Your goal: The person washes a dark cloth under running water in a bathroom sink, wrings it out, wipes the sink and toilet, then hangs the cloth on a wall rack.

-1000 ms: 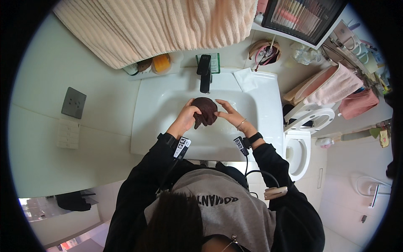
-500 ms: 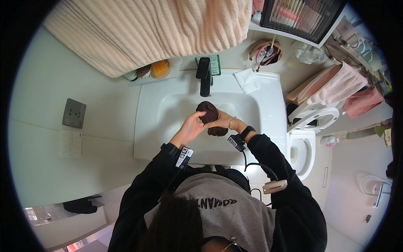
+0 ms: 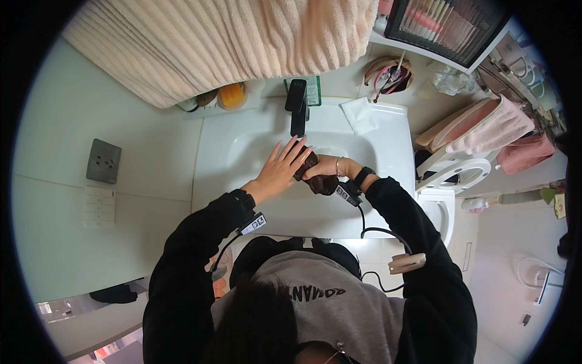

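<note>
Over the white washbasin (image 3: 213,194), my right hand (image 3: 330,166) is closed around a bunched dark brown cloth (image 3: 324,184), which bulges out on both sides of the grip. My left hand (image 3: 276,173) lies with its fingers stretched and apart against the cloth's left side, close below the black faucet (image 3: 297,109). Whether water runs from the spout cannot be made out. What garment or textile the cloth is does not show.
A folded white cloth (image 3: 359,116) rests on the basin's back right rim. Behind the faucet stands a green-and-white packet (image 3: 313,91). A yellow-orange item (image 3: 231,96) sits at the back left, under a hanging peach towel (image 3: 242,42). The toilet (image 3: 438,212) is on the right.
My left hand has let go of its grip and straightened its fingers, moving up toward the faucet. The right hand still holds the brown cloth, now slightly farther right.
</note>
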Motion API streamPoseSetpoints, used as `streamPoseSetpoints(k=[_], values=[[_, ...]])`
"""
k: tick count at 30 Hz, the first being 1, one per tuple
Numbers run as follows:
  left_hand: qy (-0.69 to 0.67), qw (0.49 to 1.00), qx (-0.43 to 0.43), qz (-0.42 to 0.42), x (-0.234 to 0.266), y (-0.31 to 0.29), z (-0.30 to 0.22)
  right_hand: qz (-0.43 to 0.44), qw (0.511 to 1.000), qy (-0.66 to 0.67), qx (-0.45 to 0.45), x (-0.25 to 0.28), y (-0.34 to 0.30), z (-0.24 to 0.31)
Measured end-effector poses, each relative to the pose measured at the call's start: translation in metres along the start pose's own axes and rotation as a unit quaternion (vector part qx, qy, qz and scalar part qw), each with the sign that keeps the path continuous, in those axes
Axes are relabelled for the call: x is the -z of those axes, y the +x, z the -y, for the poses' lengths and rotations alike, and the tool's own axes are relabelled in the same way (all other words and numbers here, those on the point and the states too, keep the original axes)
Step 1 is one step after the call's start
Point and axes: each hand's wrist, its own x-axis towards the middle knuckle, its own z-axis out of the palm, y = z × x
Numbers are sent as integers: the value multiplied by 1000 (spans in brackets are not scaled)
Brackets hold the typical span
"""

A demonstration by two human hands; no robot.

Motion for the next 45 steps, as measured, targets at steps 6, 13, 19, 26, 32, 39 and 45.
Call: streamPoseSetpoints(k=[6, 13, 19, 26, 32, 39, 45], values=[[48, 996, -75, -19, -12, 20, 4, -11, 971, -234, -46, 1, -13, 23], [-59, 996, 51, 43, -39, 25, 11, -108, 913, -393, 15, -11, -11, 23], [-190, 954, 206, 105, -52, 28, 7, -223, 844, -486, 31, -27, -12, 23], [-284, 891, 341, 97, -61, 31, -9, -281, 762, -576, 96, -31, -7, 4], [-584, 706, 385, 109, -66, 28, -14, -321, 744, -572, 128, -30, -6, -4], [-701, 558, 423, 136, -45, 27, -20, -355, 727, -569, 148, -33, -10, -7], [-727, 529, 407, 161, -38, 23, -16, -377, 695, -566, 233, -33, -25, -15]])
